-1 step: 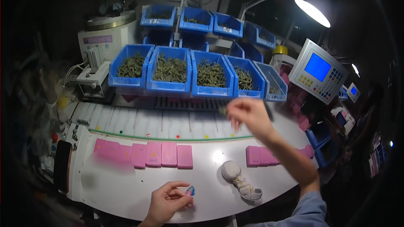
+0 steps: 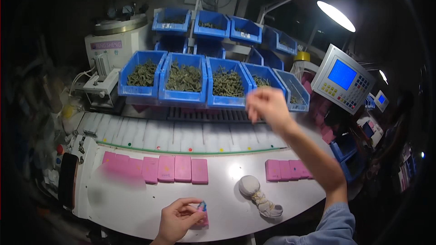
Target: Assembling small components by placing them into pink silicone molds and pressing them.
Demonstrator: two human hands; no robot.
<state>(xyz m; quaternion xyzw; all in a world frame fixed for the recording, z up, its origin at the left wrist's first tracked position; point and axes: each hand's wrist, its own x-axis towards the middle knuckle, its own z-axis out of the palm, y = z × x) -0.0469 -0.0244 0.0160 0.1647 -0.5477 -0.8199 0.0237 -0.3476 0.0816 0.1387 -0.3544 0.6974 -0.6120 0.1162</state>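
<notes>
My left hand (image 2: 178, 220) is low in the middle over the white table, its thumb and fingers closed on a small pink thing with a blue-green top (image 2: 202, 208). What kind of thing it is, I cannot make out. My right hand (image 2: 269, 109) is raised in front of the blue bins, just below the bin with greenish wire-like pieces (image 2: 262, 81) at the right of the front row. Motion smears its fingers, so whether anything is between them does not show. To the right of my left hand lies a white cloth bundle tied with yellowish cord (image 2: 260, 196).
Pink blocks (image 2: 183, 169) stand in a row at left, with more pink blocks (image 2: 273, 170) at right. Behind them runs a white slotted tray (image 2: 181, 131) with a green edge. A control panel with a blue screen (image 2: 343, 77) and a lit lamp (image 2: 336, 16) stand at right.
My right hand has risen slightly toward the bins; the small dark thing seen at its fingertips earlier no longer shows. More pink shows below my left fingers.
</notes>
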